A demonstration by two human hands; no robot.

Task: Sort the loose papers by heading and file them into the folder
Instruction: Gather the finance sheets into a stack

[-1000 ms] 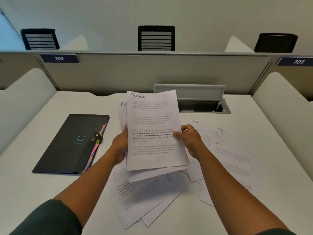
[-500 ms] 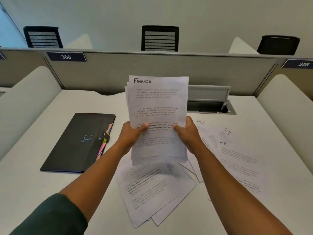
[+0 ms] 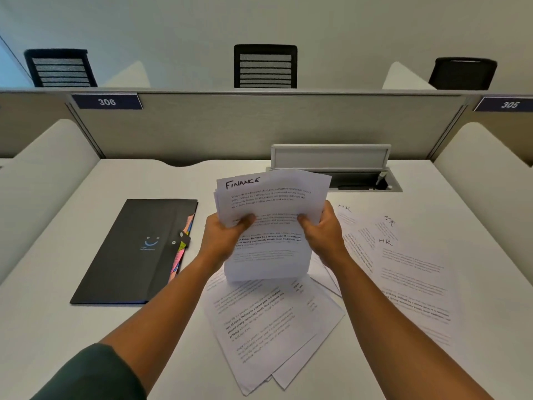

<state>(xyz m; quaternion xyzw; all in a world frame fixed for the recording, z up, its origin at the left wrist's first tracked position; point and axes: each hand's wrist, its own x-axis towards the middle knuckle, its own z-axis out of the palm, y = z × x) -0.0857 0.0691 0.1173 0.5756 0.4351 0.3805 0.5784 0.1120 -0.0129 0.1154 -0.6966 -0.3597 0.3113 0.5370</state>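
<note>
A stack of sheets headed FINANCE [image 3: 271,197] stands nearly upright over the desk, its lower edge down by the loose papers. My left hand [image 3: 225,235] grips its left edge and my right hand [image 3: 323,229] grips its right edge. Three sheets headed HR [image 3: 409,272] lie spread flat to the right. More loose papers [image 3: 271,330] lie in a skewed pile under my hands; their headings are hidden. The black folder [image 3: 135,252] lies shut to the left, with coloured tabs showing along its right edge.
A white desk [image 3: 57,313] is bounded by a grey partition [image 3: 259,125] behind and white side dividers. An open cable tray [image 3: 360,180] sits at the back of the desk. Black chairs stand beyond the partition.
Both hands gathered the FINANCE sheets into one squared stack, raised it upright, then brought it lower toward the desk and tilted it slightly.
</note>
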